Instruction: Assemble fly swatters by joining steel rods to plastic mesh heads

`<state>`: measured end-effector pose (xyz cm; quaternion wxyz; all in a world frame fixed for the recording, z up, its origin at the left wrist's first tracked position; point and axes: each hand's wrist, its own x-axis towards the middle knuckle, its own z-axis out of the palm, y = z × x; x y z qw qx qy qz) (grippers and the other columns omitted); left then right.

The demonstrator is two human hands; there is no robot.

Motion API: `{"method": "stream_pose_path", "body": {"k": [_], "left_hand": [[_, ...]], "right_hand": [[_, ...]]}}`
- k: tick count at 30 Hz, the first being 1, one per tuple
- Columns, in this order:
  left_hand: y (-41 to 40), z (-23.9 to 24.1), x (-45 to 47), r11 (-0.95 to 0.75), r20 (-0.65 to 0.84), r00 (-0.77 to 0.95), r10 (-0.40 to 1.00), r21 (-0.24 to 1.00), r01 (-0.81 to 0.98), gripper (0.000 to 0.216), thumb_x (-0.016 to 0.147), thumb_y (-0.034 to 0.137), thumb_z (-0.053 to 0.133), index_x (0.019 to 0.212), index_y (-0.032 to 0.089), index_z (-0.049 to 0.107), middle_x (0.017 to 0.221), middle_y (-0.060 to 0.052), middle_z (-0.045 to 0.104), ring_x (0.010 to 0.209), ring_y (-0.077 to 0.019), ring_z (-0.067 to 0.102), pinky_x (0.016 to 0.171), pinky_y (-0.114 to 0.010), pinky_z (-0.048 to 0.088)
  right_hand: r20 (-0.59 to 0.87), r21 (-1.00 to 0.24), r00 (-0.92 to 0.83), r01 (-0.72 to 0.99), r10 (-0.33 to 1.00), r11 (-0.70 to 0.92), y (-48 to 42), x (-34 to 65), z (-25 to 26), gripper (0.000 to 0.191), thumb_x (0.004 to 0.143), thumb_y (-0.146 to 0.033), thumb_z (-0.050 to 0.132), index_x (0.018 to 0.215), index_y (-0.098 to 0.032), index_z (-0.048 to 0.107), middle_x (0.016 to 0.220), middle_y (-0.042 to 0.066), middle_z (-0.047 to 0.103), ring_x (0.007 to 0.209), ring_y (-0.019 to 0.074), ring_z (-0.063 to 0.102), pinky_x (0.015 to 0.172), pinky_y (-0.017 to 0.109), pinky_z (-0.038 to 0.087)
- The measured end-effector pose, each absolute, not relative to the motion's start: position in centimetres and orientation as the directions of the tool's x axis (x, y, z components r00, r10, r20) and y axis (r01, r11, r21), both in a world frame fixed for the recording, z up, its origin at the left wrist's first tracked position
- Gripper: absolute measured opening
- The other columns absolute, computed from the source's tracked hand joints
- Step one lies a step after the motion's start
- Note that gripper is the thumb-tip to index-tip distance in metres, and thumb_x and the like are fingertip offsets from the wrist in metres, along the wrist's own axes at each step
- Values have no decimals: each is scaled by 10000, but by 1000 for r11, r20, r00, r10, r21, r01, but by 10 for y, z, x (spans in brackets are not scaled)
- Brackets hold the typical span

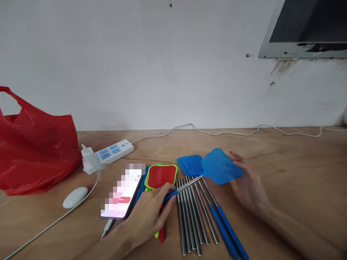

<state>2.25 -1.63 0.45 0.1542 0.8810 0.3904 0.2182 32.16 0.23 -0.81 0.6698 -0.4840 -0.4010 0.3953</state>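
A blue fly swatter (221, 166) is held up at a slant over the table, its mesh head to the right and its metal rod running down to the left. My left hand (153, 207) is closed around its blue handle. At the far corner of the mesh head, my right hand (248, 184) grips the edge, slightly blurred. Below the rod lie several bare metal tubes (191, 216) side by side. Two more blue fly swatters (193, 164) rest with their handles toward me. Red and lime fly swatters (162, 176) are stacked beside my left hand, with blue ones partly hidden underneath.
Left of the swatters lies a lit phone (123, 196) with a charging cable. Behind it is a white power strip (115, 150) with a plugged-in adapter. A white mouse (75, 197) and a red plastic bag (38, 148) are farther left. A white cable (217, 134) runs along the wall.
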Motion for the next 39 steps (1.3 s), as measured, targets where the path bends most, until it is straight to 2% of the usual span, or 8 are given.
{"method": "stream_pose_path", "body": {"k": [2,3,5,8,11,17,29,39], "left_hand": [[-16,6,23,-664,272,610,744,406,628,165,1025,290,383,1095,227,517,895,-24,719,710,-207,681,601,-290,461],[-16,6,24,-675,277,619,735,387,628,166,1021,286,386,1096,223,521,897,-28,722,710,-208,683,597,-289,461],[-17,5,25,-694,282,636,718,353,627,169,1016,279,392,1101,216,524,896,-37,724,709,-208,683,594,-287,461],[-18,3,26,-702,272,649,711,328,632,172,1021,279,389,1114,213,518,909,-46,725,718,-208,684,601,-287,466],[-18,0,26,-716,272,664,697,321,620,172,1032,285,386,1146,224,499,938,-37,728,745,-217,696,612,-295,477],[-20,2,29,-764,283,711,644,293,575,184,1056,273,353,1166,231,496,1035,-36,716,790,-218,710,647,-316,511],[-20,-1,34,-770,169,753,636,207,603,216,1046,262,395,939,191,568,771,-23,681,658,-221,679,574,-300,457],[-21,25,30,-730,112,724,681,187,658,205,1034,252,389,962,203,574,795,-21,693,657,-218,678,556,-287,419]], "right_hand": [[405,-914,448,196,797,354,6,329,-7,382,872,-352,595,1249,-289,588,1351,84,610,1246,296,561,1009,498,466],[553,-822,377,392,743,413,5,330,-5,371,881,-327,597,1250,-283,596,1358,91,601,1247,299,551,1019,510,448],[753,-508,57,683,656,524,-1,327,-1,303,887,-262,613,1188,-267,649,1289,96,645,1225,304,557,1045,523,412],[751,-138,-372,719,545,681,-13,314,1,324,880,-194,647,1198,-259,650,1203,81,708,1196,303,574,1022,518,419],[700,1,-520,686,489,727,-18,302,-4,307,910,-184,644,1208,-254,635,1152,53,742,1150,289,597,1001,518,415],[683,81,-576,670,448,738,-16,299,-10,109,959,-147,592,1024,-195,665,920,25,761,941,229,628,934,448,421],[697,150,-606,645,383,749,-22,290,-8,235,1000,-107,466,910,-166,676,842,38,736,887,214,599,911,416,417],[736,167,-560,693,379,701,-4,314,-8,193,945,-58,513,942,-179,664,862,35,734,857,228,533,831,403,374]]}}
